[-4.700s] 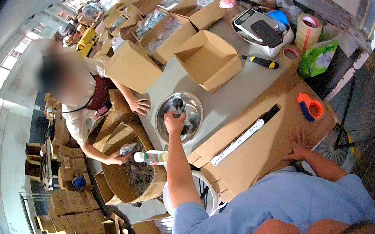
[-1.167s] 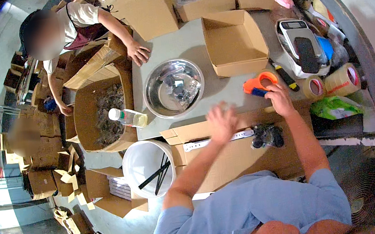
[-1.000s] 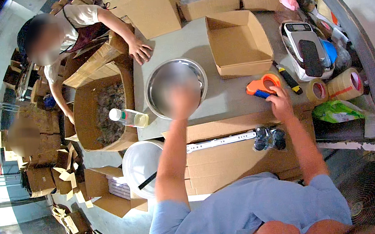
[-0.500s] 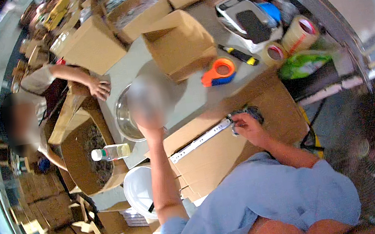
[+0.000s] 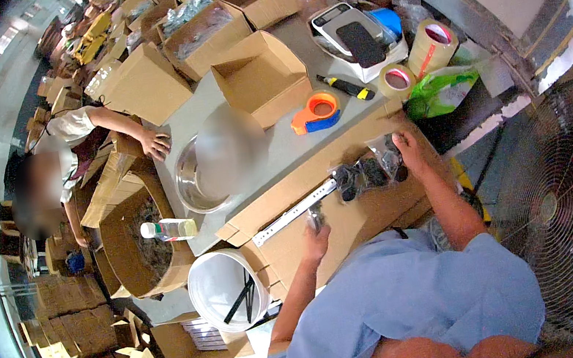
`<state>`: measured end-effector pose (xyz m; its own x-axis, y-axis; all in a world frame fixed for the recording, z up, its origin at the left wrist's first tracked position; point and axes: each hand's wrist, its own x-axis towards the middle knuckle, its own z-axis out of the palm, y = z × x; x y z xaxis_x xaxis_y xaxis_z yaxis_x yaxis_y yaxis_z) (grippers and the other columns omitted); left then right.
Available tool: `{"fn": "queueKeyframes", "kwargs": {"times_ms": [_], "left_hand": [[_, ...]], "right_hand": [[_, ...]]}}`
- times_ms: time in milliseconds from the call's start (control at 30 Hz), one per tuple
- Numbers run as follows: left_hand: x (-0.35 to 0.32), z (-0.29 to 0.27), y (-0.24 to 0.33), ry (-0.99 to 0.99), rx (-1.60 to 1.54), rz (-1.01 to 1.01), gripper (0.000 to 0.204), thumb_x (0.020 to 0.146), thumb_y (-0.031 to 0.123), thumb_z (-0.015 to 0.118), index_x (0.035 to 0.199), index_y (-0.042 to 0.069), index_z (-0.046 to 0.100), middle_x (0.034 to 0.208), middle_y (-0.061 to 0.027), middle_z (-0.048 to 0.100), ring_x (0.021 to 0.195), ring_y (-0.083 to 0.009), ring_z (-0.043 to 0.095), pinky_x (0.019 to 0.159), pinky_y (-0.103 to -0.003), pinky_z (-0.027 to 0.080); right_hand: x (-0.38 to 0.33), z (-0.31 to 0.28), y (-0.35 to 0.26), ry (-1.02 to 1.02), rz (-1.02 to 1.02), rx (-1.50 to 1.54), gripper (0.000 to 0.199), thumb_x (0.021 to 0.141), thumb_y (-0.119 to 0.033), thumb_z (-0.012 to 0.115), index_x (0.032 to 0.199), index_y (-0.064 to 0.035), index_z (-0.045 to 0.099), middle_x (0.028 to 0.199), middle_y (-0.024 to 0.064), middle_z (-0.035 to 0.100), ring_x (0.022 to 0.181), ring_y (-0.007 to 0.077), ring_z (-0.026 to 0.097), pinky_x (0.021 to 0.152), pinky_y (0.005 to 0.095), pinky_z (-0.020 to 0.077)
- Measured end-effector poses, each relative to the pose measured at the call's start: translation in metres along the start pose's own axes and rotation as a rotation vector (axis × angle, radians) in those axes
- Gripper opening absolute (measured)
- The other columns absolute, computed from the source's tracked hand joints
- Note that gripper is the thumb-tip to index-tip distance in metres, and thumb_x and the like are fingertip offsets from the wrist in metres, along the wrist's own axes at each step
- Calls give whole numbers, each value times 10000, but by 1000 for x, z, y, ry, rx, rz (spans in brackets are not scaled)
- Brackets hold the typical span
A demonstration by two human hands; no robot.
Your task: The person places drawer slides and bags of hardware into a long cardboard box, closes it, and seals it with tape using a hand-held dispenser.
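Observation:
My left hand (image 5: 316,243) is closed on a small clear plastic bag (image 5: 316,216) with something dark inside, just on the near side of the rail. A long white metal slide rail (image 5: 296,212) lies slantwise on the flat cardboard (image 5: 359,217) before me. Beyond the rail's right end, several clear bags of black parts (image 5: 359,178) lie in a row. My right hand (image 5: 410,151) grips the edge of the rightmost clear bag (image 5: 387,153), which is partly lifted. What exactly the bags contain is too small to make out.
A steel bowl (image 5: 189,186) stands beyond the cardboard, partly under a blurred patch. Nearby are an orange tape dispenser (image 5: 322,105), a cutter knife (image 5: 347,86), tape rolls (image 5: 432,46), a white bucket (image 5: 203,289) and a fan (image 5: 550,206). A co-worker's hand (image 5: 155,145) rests at the table's left edge.
My left hand has come back from the bowl to the rail with a small bag in it. My right hand has moved from the rail's end rightward to the bags.

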<state>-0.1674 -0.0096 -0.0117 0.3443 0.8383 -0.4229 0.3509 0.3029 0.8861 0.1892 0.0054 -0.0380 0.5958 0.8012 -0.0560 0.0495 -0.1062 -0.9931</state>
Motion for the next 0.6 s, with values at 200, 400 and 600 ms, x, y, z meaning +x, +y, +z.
{"fn": "queueKeyframes", "kwargs": {"times_ms": [200, 400, 600], "left_hand": [[15, 35, -7, 180, 981, 427, 585, 809, 357, 589, 1282, 84, 380, 1317, -137, 365, 1224, -345, 349, 940, -492, 351], [-11, 43, -23, -27, 1235, 357, 845, 705, 501, 656, 1404, 199, 290, 1499, -86, 112, 1337, -392, 166, 1015, -661, 148], [-15, 35, -41, -24, 1226, 601, 1019, 571, 383, 759, 1422, 213, 225, 1480, -153, 132, 1308, -464, 182, 987, -667, 205]], "right_hand": [[3, 5, 44, -47, -188, -582, 623, 847, -225, 597, 1387, -144, 296, 1394, 227, 235, 1243, 394, 316, 982, 445, 339], [-42, -4, 37, -127, -389, -922, 646, 778, -176, 616, 1372, -185, 362, 1471, 226, 101, 1296, 427, 249, 1038, 460, 264], [-17, -21, 44, -272, -101, -535, 776, 673, -41, 585, 1395, -178, 336, 1493, 215, 24, 1363, 385, 133, 1067, 431, 234]]}}
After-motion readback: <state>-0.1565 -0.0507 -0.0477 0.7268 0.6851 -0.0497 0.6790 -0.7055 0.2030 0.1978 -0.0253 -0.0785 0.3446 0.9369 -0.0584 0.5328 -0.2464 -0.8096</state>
